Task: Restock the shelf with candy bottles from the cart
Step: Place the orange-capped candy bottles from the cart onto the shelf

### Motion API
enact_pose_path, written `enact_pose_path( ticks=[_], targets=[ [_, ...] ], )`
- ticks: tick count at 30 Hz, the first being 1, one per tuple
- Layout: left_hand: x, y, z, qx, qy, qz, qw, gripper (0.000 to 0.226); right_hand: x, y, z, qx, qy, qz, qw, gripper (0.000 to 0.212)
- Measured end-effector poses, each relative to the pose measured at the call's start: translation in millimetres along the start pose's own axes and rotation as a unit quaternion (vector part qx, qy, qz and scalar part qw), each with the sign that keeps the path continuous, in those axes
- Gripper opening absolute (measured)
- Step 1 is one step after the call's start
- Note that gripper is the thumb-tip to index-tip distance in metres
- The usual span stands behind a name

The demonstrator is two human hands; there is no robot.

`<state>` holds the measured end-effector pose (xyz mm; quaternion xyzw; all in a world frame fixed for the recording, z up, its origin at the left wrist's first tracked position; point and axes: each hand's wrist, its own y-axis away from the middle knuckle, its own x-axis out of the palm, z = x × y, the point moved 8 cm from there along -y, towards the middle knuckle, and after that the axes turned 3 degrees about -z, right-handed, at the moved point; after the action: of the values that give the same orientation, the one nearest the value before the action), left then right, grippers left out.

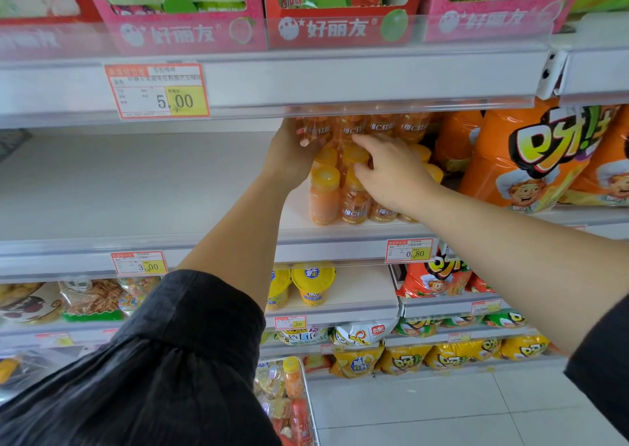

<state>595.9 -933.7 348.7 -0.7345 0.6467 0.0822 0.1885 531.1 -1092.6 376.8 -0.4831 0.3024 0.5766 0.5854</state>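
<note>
So left hand [289, 154] grips a clear plastic candy bottle [315, 132], right hand [391, 173] w/ straight fingers [369, 141] touches round yellow caps [354, 155].

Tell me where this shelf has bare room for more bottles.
Bare: the white shelf board left of the candy bottles, beyond the left hand. Crowded: bottles stack up to the shelf above, orange snack bags close on their right, right hand in front.

The white shelf [136, 187] lies bare across its whole left side. Right of the middle, orange candy bottles [325, 197] with yellow caps stand upright on it, packed together, with more stacked on top. Just right of them lean big orange snack bags [531, 159]. A price tag [408, 251] sits on the near rail.
</note>
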Motion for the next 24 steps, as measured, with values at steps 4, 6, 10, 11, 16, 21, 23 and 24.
enact_pose_path(
  ticks=[4,6,10,11,16,21,23,24],
  targets=[
    [-14,25,-9,0.009,0.011,-0.034,0.999,0.049,-7,15,12,-0.042,-0.017,-0.055,0.997,0.045],
    [-24,44,-7,0.014,0.009,-0.058,0.998,0.05,-11,29,24,-0.088,-0.038,-0.099,0.99,0.038],
    [-44,96,5,0.045,-0.012,-0.073,0.996,0.036,-3,64,49,-0.176,-0.124,-0.14,0.966,0.025],
    [-51,112,11,0.047,-0.013,-0.072,0.996,0.034,4,74,57,-0.191,-0.151,-0.133,0.961,0.022],
    [-97,188,71,-0.007,-0.039,-0.074,0.996,0.027,76,122,82,-0.174,-0.228,0.005,0.958,0.016],
    [-141,258,168,-0.131,-0.072,-0.049,0.988,0.024,190,168,95,-0.104,-0.198,0.201,0.954,0.017],
    [-156,283,204,-0.169,-0.091,-0.033,0.981,0.026,233,187,97,-0.073,-0.17,0.267,0.946,0.019],
    [-163,295,220,-0.185,-0.102,-0.022,0.977,0.027,254,197,97,-0.055,-0.157,0.297,0.94,0.019]
  ],
)
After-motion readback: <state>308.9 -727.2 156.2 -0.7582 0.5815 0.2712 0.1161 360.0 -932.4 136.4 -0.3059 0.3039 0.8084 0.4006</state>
